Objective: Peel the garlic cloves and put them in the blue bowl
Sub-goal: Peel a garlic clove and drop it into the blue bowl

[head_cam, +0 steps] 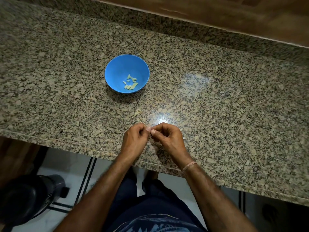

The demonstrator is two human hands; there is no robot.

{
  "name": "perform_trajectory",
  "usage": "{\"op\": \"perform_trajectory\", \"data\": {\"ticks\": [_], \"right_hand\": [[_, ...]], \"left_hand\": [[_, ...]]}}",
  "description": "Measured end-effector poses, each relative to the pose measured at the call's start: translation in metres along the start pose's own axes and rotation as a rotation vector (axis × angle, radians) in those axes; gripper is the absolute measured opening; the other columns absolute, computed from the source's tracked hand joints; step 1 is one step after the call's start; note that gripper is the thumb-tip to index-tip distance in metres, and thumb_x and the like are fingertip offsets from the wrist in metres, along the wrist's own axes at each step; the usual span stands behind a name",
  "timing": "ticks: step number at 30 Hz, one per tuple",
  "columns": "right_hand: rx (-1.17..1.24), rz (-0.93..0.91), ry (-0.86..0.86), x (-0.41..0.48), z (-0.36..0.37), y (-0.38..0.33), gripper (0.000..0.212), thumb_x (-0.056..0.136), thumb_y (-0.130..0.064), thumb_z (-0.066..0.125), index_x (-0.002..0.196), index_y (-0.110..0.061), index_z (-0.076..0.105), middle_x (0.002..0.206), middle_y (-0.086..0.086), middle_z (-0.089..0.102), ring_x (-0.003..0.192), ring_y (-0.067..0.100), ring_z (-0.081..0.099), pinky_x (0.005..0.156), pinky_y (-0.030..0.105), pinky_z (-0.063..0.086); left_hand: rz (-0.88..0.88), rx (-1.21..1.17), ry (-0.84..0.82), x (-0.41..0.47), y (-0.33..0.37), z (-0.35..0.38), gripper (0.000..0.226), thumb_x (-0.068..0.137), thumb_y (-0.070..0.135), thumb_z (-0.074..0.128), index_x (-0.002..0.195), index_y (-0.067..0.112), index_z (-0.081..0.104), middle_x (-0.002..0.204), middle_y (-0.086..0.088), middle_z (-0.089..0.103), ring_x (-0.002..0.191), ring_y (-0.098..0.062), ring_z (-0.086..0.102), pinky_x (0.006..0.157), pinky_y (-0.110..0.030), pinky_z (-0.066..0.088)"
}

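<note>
Well, blue bowl [120, 67] holds peeled cloves [130, 83].

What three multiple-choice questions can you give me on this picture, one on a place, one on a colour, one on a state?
1. Where do the peeled cloves lie?
A. on the floor
B. in the bowl
C. in a pan

2. What colour is the bowl?
A. red
B. blue
C. white

3. What are the left hand and right hand doing?
A. hanging at the person's sides
B. lifting the bowl
C. pinching a clove between their fingertips

Answers:
1 B, the pale cloves sit in the bowl's bottom.
2 B, its wall and rim are blue.
3 C, the fingertips of both hands meet on a small pale clove above the near part of the counter.
</note>
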State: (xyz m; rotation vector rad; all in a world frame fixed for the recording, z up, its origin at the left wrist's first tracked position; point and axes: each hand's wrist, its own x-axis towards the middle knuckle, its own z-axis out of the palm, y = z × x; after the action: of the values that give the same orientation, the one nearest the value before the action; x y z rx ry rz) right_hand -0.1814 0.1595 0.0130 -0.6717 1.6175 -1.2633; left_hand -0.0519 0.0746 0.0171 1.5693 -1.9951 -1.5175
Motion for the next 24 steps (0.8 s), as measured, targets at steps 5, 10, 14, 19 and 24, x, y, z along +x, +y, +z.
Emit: {"op": "perform_trajectory", "data": {"ticks": [5, 10, 14, 19, 24], "right_hand": [[0.010, 0.208, -0.058, 0.004, -0.004, -0.005, 0.010, 0.092, -0.011, 0.078, 0.099, -0.004, 0.076, 0.091, 0.012, 0.079, 0.083, 0.022, 0.077, 0.072, 0.029, 0.062], [-0.513, 0.069, 0.028, 0.010, 0.010, 0.006, 0.007, 0.090, -0.017, 0.082, 0.087, -0.013, 0.076, 0.078, -0.005, 0.076, 0.068, 0.006, 0.073, 0.066, 0.020, 0.060], [-0.700, 0.008, 0.075, 0.013, 0.022, 0.012, 0.008, 0.088, -0.015, 0.082, 0.083, -0.016, 0.077, 0.076, -0.007, 0.074, 0.068, 0.006, 0.069, 0.068, 0.024, 0.058], [-0.769, -0.007, 0.127, 0.010, 0.025, 0.013, 0.012, 0.086, -0.013, 0.081, 0.079, -0.021, 0.076, 0.073, -0.008, 0.073, 0.068, 0.007, 0.068, 0.069, 0.028, 0.059], [-0.632, 0.064, 0.178, 0.005, 0.028, 0.008, 0.010, 0.085, -0.021, 0.085, 0.080, -0.018, 0.077, 0.074, -0.007, 0.074, 0.070, 0.009, 0.071, 0.068, 0.027, 0.059]], "left_hand": [[-0.011, -0.003, -0.068, 0.007, -0.012, -0.005, 0.019, 0.102, 0.030, 0.065, 0.090, 0.015, 0.066, 0.088, 0.003, 0.068, 0.082, -0.011, 0.064, 0.066, -0.022, 0.042], [0.034, 0.261, 0.096, 0.002, -0.025, -0.001, 0.005, 0.100, 0.026, 0.067, 0.102, 0.024, 0.063, 0.094, 0.011, 0.064, 0.083, -0.005, 0.061, 0.065, -0.022, 0.045], [0.039, 0.320, 0.162, 0.004, -0.031, 0.005, 0.009, 0.100, 0.025, 0.067, 0.102, 0.026, 0.059, 0.099, 0.009, 0.062, 0.081, -0.006, 0.058, 0.059, -0.021, 0.039], [0.057, 0.324, 0.118, 0.002, -0.030, 0.000, 0.010, 0.099, 0.026, 0.068, 0.103, 0.025, 0.059, 0.100, 0.011, 0.059, 0.078, 0.002, 0.051, 0.057, -0.018, 0.032], [0.093, 0.207, 0.054, -0.001, -0.033, -0.007, 0.003, 0.099, 0.029, 0.067, 0.098, 0.029, 0.064, 0.103, 0.012, 0.064, 0.084, -0.002, 0.059, 0.065, -0.025, 0.045]]}}
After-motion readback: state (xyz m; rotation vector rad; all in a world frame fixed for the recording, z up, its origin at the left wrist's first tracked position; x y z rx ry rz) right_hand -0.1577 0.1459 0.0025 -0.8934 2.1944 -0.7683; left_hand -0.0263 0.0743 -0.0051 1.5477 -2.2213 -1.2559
